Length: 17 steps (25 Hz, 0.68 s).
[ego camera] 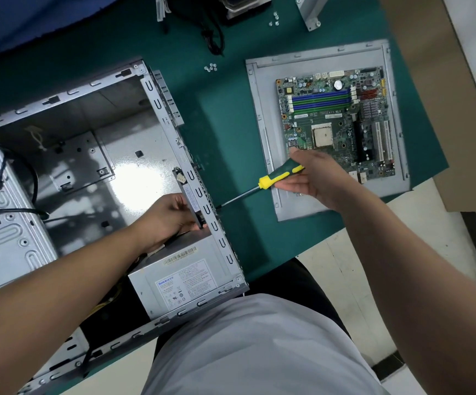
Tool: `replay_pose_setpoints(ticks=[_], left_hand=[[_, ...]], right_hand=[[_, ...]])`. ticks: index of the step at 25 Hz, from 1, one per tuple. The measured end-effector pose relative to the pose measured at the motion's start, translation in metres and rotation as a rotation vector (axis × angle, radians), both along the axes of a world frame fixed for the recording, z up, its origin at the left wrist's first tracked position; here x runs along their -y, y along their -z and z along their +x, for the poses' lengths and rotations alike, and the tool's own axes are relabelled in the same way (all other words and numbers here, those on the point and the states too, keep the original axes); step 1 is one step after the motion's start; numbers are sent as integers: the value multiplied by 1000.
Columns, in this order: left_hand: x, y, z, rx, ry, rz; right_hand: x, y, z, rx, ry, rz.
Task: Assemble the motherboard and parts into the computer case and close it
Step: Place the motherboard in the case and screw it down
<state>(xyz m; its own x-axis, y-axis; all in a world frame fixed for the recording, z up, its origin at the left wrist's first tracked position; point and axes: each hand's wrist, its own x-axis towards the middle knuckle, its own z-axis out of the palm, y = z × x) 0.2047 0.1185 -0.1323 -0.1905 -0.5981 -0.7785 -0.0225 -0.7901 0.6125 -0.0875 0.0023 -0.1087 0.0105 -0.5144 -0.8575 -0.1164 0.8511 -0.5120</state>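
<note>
One camera sits on my head, looking forward and steeply down at close range over my arms, my own torso at the bottom edge. Its wide lens bends the green table point(225, 124) at the frame's borders.

A blue brand name, seemingly "Huntkey", is printed on the white label point(184, 283) of the power supply point(179, 276), whose remaining print and barcode sticker point(180, 256) are illegible.

left hand point(171, 215) curled, gripping, right hand point(308, 175) curled, gripping
</note>
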Motion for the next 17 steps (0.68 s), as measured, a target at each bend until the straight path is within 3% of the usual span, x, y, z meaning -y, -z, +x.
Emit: replay_pose_setpoints(ticks=[4, 9, 13, 17], left_hand=[[0, 2, 1, 14, 13, -1], [-2, 7, 4, 24, -10, 48], [1, 9, 15, 36, 100, 12], [0, -2, 29, 10, 212, 59]], right_hand=[[-2, 1, -1, -155, -113, 13], [-14, 2, -6, -162, -181, -13], [-12, -4, -20, -135, -51, 6], [-6, -21, -36, 18, 98, -100]])
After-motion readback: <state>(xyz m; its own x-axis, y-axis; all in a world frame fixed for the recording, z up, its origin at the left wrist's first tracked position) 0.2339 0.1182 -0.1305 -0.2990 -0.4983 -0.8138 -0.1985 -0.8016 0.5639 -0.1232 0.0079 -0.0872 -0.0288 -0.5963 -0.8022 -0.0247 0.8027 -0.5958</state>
